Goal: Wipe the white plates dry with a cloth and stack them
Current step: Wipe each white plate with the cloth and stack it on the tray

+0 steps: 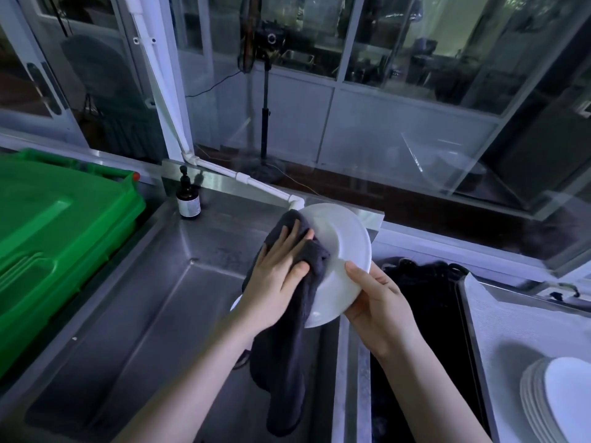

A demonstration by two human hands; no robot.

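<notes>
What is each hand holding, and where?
Right hand grips the white plate by its lower right rim; left hand presses the dark cloth against its face.

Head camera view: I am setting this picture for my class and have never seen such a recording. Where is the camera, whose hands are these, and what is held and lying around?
There is no machine here: a person wears one wide-angle camera on the head, looking down at their own bare hands. The right hand grips a white round plate by its rim, tilted above a stainless steel sink. The left hand presses a dark grey cloth flat against the plate's face; the cloth's end hangs down. At the right a stack of white plates stands on a pale counter. At the left are a green plastic lid and a brown pump bottle.
</notes>
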